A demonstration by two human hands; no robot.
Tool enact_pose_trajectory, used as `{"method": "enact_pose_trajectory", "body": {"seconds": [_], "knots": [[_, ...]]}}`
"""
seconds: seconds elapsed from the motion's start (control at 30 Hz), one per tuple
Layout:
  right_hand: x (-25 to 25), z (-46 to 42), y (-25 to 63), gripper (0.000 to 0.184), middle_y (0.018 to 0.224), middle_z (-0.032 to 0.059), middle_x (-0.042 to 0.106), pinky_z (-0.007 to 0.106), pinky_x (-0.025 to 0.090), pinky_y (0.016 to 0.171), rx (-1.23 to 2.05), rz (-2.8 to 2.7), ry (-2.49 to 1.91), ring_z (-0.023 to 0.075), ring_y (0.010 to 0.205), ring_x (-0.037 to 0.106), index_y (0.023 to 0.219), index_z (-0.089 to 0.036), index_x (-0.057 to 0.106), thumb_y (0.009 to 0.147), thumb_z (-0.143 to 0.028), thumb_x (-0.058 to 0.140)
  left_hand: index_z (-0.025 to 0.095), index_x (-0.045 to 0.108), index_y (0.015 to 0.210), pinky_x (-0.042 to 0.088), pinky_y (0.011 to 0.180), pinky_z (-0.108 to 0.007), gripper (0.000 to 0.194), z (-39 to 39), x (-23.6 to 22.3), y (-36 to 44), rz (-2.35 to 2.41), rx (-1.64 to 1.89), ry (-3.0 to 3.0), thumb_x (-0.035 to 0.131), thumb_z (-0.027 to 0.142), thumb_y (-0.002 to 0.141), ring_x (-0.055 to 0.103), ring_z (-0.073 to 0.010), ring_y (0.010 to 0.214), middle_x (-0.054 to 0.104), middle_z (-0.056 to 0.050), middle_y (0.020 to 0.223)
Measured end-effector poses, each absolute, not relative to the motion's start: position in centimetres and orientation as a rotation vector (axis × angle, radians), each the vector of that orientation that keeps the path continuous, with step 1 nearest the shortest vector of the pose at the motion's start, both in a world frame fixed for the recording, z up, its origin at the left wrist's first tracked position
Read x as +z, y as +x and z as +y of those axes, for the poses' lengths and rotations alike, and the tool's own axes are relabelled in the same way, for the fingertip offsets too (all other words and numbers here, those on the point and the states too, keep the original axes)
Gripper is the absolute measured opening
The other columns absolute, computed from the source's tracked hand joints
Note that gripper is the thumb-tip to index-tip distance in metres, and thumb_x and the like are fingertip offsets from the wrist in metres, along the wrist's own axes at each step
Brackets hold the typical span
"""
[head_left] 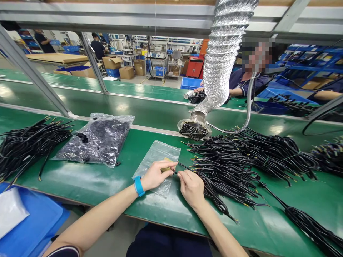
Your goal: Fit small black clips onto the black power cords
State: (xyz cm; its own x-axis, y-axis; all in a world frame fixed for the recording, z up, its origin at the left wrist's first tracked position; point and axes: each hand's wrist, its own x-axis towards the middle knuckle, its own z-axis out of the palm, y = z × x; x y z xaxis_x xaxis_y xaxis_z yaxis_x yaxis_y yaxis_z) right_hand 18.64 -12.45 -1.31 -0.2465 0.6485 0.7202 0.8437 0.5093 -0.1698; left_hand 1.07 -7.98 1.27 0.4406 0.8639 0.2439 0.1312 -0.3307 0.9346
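Note:
My left hand (158, 174), with a blue band at the wrist, is closed in a pinch at the end of a black cable (184, 165). Facing it, my right hand (192, 186) pinches the same cable close by, and a small dark piece shows between the fingertips. Beneath my left hand lies a clear plastic bag (152, 153), with something yellowish-brown (166, 164) on or in it, partly hidden by the fingers. To the right of my hands spreads a large pile of black cables (227, 167) with bare coloured wire ends.
A clear bag of small black parts (99, 141) and more black cables (29, 146) lie on the left. A fume hose with a fan (195, 129) hangs ahead. Blue bins (34, 221) stand at lower left. Across the bench sits another person (241, 84).

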Motion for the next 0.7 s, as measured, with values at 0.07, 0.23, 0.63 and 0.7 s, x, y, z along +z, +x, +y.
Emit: {"method": "enact_pose_trajectory", "body": {"seconds": [0.07, 0.23, 0.63, 0.7], "knots": [[-1.4, -12.5, 18.6, 0.027, 0.064, 0.0014, 0.057, 0.027, 0.037, 0.056, -0.255, -1.955, -1.227, 0.0133, 0.058, 0.052, 0.079, -0.018, 0.062, 0.098, -0.017, 0.044, 0.022, 0.07, 0.118, 0.05, 0.089, -0.035, 0.034, -8.5, 1.0, 1.4, 0.885, 1.019, 1.747, 0.062, 0.022, 0.085, 0.064, -0.0198, 0.089, 0.072, -0.006, 0.093], [-1.1, -12.7, 18.7, 0.031, 0.06, -0.0001, 0.053, 0.025, 0.035, 0.054, -0.135, -1.92, -1.231, 0.0119, 0.054, 0.05, 0.074, -0.018, 0.06, 0.099, -0.018, 0.042, 0.021, 0.067, 0.124, 0.051, 0.09, -0.035, 0.037, -9.5, 0.5, 2.2, 0.905, 1.098, 1.786, 0.058, 0.021, 0.088, 0.065, -0.0201, 0.091, 0.073, -0.007, 0.096], [-1.3, -12.7, 18.8, 0.026, 0.072, 0.0036, 0.064, 0.027, 0.043, 0.059, -0.155, -1.909, -1.281, 0.015, 0.064, 0.06, 0.096, -0.017, 0.066, 0.1, -0.021, 0.041, 0.022, 0.059, 0.132, 0.05, 0.092, -0.037, 0.042, -9.6, 0.3, 3.2, 0.941, 1.171, 1.854, 0.054, 0.021, 0.091, 0.064, -0.0213, 0.094, 0.071, -0.007, 0.099], [-1.3, -12.9, 19.0, 0.023, 0.082, 0.0063, 0.069, 0.029, 0.046, 0.066, -0.225, -1.916, -1.261, 0.0174, 0.073, 0.063, 0.108, -0.016, 0.065, 0.1, -0.021, 0.044, 0.022, 0.057, 0.133, 0.05, 0.093, -0.037, 0.044, -9.5, 0.5, 3.0, 0.975, 1.166, 1.827, 0.055, 0.021, 0.09, 0.064, -0.021, 0.094, 0.071, -0.007, 0.099]]}}
